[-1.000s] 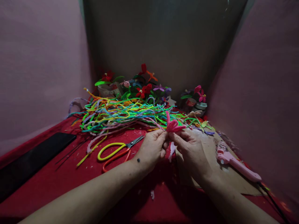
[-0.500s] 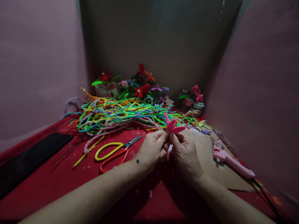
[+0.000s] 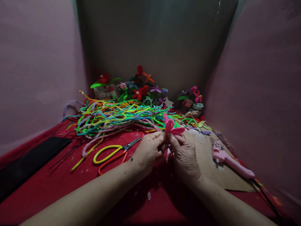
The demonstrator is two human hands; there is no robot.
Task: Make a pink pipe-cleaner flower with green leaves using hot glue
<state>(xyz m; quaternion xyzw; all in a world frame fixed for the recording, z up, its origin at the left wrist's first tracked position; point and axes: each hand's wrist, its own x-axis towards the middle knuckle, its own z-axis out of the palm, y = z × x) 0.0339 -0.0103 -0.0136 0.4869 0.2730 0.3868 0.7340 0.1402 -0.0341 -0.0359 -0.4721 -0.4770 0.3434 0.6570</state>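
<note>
Between my two hands is a pink pipe-cleaner flower (image 3: 172, 127), its fuzzy petals pointing up and to the right. My left hand (image 3: 151, 149) pinches its base from the left, thumb and forefinger together. From the other side, my right hand (image 3: 185, 152) grips the same base with thumb and fingers. A bit of paler pink pipe cleaner (image 3: 167, 154) shows below, between the hands. Scissors (image 3: 117, 153) with one yellow and one orange-red handle lie just left of my left hand, blades toward the upper right.
Behind my hands sprawls a heap of coloured pipe cleaners (image 3: 117, 116), with finished flowers (image 3: 141, 91) beyond. A pink glue gun (image 3: 231, 161) rests on a cardboard sheet (image 3: 207, 166) at right. A flat black object (image 3: 35, 163) lies left on the red cloth (image 3: 77, 194).
The whole view has shifted slightly, so everything sits a little further left. The flower's petals have turned a bit between my fingers; both hands keep hold of its base.
</note>
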